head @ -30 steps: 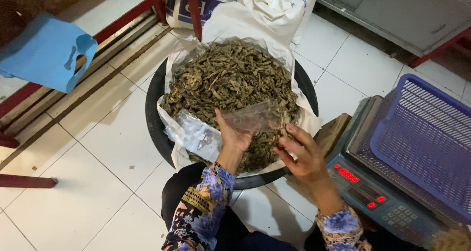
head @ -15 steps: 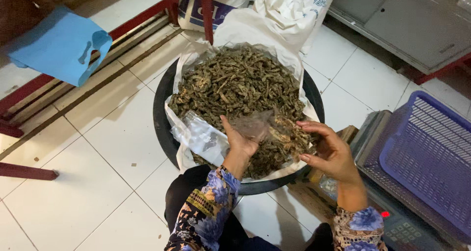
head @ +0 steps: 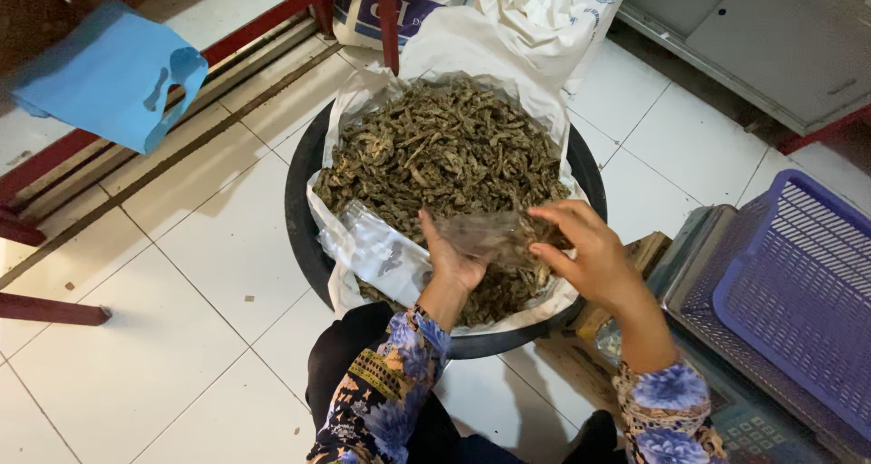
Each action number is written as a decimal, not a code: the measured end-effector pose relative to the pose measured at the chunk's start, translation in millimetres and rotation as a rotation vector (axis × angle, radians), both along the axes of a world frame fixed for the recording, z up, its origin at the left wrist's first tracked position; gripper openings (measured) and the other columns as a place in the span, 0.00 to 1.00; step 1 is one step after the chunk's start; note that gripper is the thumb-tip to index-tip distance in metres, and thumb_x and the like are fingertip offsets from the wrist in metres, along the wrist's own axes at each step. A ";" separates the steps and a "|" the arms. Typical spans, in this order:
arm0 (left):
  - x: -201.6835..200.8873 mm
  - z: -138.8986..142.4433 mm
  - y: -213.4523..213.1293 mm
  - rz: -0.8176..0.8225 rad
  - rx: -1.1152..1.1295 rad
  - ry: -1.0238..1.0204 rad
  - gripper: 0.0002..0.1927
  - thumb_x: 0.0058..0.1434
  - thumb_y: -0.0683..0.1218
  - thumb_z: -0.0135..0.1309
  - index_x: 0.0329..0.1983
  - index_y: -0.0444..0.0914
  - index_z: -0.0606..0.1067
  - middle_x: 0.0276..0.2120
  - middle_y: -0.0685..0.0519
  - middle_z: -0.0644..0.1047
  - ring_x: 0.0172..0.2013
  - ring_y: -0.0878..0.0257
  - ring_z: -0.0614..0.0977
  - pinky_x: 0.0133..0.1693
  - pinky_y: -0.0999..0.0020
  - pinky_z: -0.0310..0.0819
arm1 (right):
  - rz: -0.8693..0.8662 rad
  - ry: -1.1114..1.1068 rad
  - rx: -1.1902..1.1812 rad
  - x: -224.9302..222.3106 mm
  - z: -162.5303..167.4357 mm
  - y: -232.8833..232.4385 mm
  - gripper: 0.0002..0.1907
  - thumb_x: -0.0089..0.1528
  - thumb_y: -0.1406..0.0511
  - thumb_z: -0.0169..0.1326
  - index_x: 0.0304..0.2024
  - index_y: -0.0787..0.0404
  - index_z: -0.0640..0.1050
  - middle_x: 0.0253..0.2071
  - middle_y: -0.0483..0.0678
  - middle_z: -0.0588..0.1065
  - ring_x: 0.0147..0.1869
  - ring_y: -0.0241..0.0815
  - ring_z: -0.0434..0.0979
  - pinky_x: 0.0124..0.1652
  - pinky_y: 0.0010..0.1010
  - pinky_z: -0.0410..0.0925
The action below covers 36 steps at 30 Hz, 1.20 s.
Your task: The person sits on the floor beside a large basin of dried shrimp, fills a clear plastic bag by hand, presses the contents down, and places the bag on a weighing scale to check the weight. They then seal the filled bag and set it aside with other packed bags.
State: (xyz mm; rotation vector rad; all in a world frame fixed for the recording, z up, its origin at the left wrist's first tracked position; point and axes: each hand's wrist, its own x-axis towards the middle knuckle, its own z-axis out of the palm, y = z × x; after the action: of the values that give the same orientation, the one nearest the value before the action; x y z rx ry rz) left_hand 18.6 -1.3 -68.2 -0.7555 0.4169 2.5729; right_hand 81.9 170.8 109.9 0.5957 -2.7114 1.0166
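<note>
A black round basin (head: 299,214) lined with a white sack sits on the tiled floor, heaped with dried brownish-green plant pieces (head: 445,151). My left hand (head: 451,260) and my right hand (head: 581,255) both hold a small clear plastic bag (head: 494,235) over the near edge of the heap. The bag has some of the dried pieces inside it. A stack of flat clear plastic bags (head: 376,251) lies on the sack's rim just left of my left hand.
A digital scale (head: 726,400) carrying a purple plastic basket (head: 803,283) stands at the right. A blue cloth (head: 109,74) lies on a red-framed bench at upper left. White sacks (head: 535,10) stand behind the basin. A red leg (head: 50,310) lies at left.
The view shifted toward the basin. My right hand rose from the scale side to the clear bag's mouth, and both hands now hold it over the heap.
</note>
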 end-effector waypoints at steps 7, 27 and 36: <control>-2.4 -0.8 -0.2 0.121 0.029 -0.164 0.59 0.53 0.85 0.34 0.74 0.39 0.56 0.71 0.42 0.63 0.68 0.44 0.68 0.66 0.42 0.64 | 0.034 0.129 0.021 -5.9 7.6 -13.2 0.09 0.60 0.67 0.65 0.41 0.63 0.80 0.48 0.51 0.76 0.57 0.49 0.79 0.52 0.36 0.73; 21.3 31.7 10.8 -0.200 0.056 0.021 0.65 0.51 0.88 0.19 0.79 0.40 0.50 0.75 0.35 0.50 0.74 0.36 0.50 0.68 0.30 0.41 | 0.221 -0.109 0.108 -32.9 30.7 -40.5 0.14 0.64 0.67 0.55 0.52 0.63 0.75 0.49 0.51 0.78 0.50 0.48 0.82 0.47 0.35 0.75; 25.6 -5.4 28.7 -0.230 -0.364 0.235 0.40 0.64 0.66 0.52 0.70 0.38 0.60 0.65 0.42 0.68 0.65 0.47 0.70 0.64 0.37 0.63 | -0.117 -0.598 0.034 -61.3 50.6 18.0 0.03 0.66 0.73 0.43 0.42 0.63 0.68 0.49 0.56 0.80 0.55 0.48 0.82 0.52 0.39 0.75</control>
State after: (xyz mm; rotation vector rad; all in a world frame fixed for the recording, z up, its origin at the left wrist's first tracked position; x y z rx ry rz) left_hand 44.2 27.5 -73.7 -0.4842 1.0048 2.3998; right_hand 20.7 188.9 160.5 0.1395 -3.2222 1.2847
